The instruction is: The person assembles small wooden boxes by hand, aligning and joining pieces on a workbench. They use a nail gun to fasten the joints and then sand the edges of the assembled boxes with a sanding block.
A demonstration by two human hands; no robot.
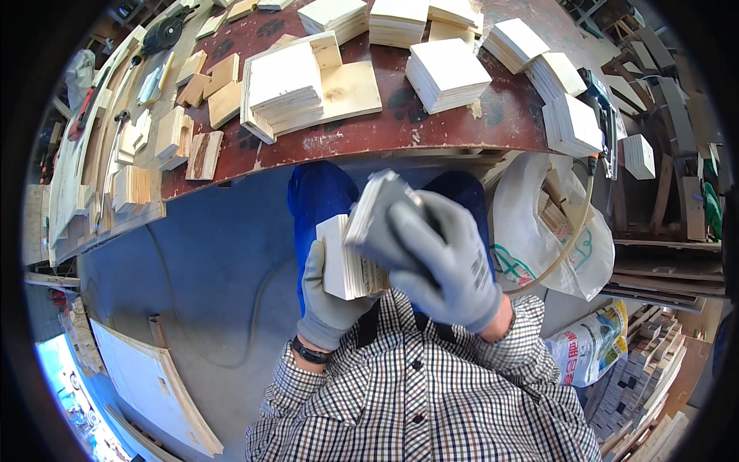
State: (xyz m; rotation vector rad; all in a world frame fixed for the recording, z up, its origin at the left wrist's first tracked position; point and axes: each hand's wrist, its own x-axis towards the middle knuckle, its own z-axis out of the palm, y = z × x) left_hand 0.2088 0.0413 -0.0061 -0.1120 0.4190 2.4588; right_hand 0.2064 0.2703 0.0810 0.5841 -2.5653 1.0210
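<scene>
In my gloved left hand [327, 314] is a stack of pale plywood pieces [341, 266], held upright over my lap with the fingers wrapped round its lower side. My gloved right hand [454, 262] grips a dark grey sanding block [377, 219] with a pale layered edge. The block is tilted against the upper right part of the stack, and motion smears its outline a little. Whether it touches the stack's edges all along, I cannot tell. Both gloves are grey, and the right palm hides part of the block.
A dark red worktable [346, 142] in front carries several plywood stacks [446, 73] and loose wood blocks [204, 154]. Long boards [100, 146] lie at the left. On the right are a white sack [531, 200] with wood pieces, an air hose [573, 239] and a nail gun [599, 100].
</scene>
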